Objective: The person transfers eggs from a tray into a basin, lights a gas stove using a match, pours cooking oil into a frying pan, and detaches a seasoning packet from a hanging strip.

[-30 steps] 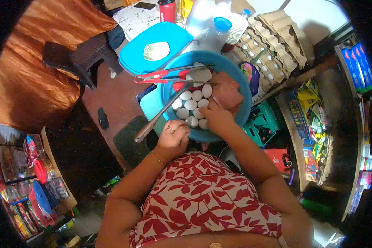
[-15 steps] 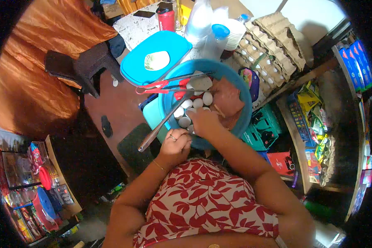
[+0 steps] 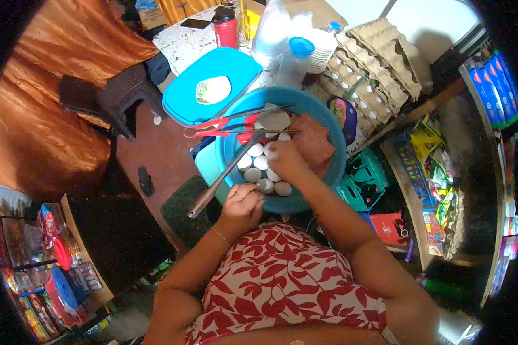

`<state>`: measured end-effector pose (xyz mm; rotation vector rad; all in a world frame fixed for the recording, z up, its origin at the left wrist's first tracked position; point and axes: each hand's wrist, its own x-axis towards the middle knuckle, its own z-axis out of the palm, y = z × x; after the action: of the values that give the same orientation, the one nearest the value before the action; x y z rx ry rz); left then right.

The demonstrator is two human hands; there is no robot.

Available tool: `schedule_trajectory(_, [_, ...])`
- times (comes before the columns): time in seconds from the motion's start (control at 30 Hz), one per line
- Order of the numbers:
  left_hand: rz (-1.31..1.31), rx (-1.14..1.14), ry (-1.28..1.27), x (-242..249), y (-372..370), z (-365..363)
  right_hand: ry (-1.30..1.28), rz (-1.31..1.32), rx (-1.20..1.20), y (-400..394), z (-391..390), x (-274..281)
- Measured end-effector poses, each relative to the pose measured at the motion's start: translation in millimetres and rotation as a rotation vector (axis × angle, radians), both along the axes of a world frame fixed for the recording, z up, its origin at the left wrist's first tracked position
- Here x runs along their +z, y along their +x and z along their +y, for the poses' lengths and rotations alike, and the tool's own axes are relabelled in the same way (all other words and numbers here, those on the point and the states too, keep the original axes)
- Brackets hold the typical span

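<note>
White eggs [image 3: 251, 175] lie in a blue basin [image 3: 341, 167]. Among them is my right hand [image 3: 288, 161], its fingers curled down onto an egg they partly hide. My left hand [image 3: 244, 201] rests closed against the near left rim; whatever its curled fingers hold is hidden. A long-handled metal utensil [image 3: 213, 195] leans out over the rim beside it. Red-handled tongs [image 3: 213, 126] lie across the basin's far left side. Pinkish flat packs [image 3: 312, 141] fill the right side, next to a pale piece [image 3: 272, 121] near the tongs.
A blue-lidded container [image 3: 178, 95] with a small pale dish stands behind the basin. Farther back are a red tumbler [image 3: 225, 31], plastic cups [image 3: 322, 52] and egg trays [image 3: 380, 63]. Shelves [image 3: 411, 190] flank me on the right, and a dark stool [image 3: 129, 86] stands left.
My right hand has moved farther into the basin, uncovering eggs near the front rim. My left hand stays by the rim. The whole view has shifted slightly.
</note>
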<state>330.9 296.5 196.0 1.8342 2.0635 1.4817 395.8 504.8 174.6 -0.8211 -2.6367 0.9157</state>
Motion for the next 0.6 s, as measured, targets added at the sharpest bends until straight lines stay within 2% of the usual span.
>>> schedule_trajectory(0.07, [-0.008, 0.004, 0.006, 2.9, -0.5, -2.3, -0.114, 0.161, -0.026, 4.1, 7.3, 3.6])
schedule_trajectory(0.1, [0.027, 0.039, 0.035, 9.0, -0.4, -5.3, -0.118, 0.163, -0.022, 9.4, 8.4, 16.5])
schedule_trajectory(0.13, [0.064, 0.073, 0.063, 12.2, -0.5, -8.3, 0.194, 0.247, -0.034, 18.9, 10.9, 31.7])
schedule_trajectory(0.2, [0.056, 0.108, 0.046, 10.7, -4.5, -22.7, 0.367, 0.367, -0.076, 35.3, 20.5, 48.3])
schedule_trajectory(0.27, [0.048, 0.147, 0.029, 6.8, -4.5, -36.3, 0.304, 0.261, -0.203, 60.5, 33.6, 60.0])
schedule_trajectory(0.3, [-0.077, 0.202, -0.014, 1.3, -3.3, -41.8, 0.381, 0.119, -0.301, 77.6, 41.1, 64.8])
schedule_trajectory(0.37, [-0.34, 0.304, -0.022, -10.7, -0.2, -47.3, 0.539, 0.035, -0.469, 99.3, 63.7, 54.2])
schedule_trajectory(0.47, [-0.288, 0.365, -0.098, -24.1, -7.2, -43.2, 0.439, -0.017, -0.584, 118.7, 95.3, 18.4])
schedule_trajectory(0.5, [-0.287, 0.363, -0.099, -32.2, -10.3, -39.7, 0.331, 0.019, -0.613, 123.0, 108.6, -2.1])
schedule_trajectory(0.53, [-0.693, 0.337, -0.038, -41.1, -14.5, -33.9, 0.223, 0.055, -0.64, 125.2, 118.0, -15.9])
schedule_trajectory(0.57, [-1.098, 0.3, 0.027, -42.0, -19.0, -28.4, 0.223, 0.056, -0.642, 124.4, 120.8, -21.0])
schedule_trajectory(0.6, [-1.098, 0.299, 0.028, -42.8, -22.7, -24.7, -0.012, 0.126, -0.655, 123.6, 123.5, -25.8])
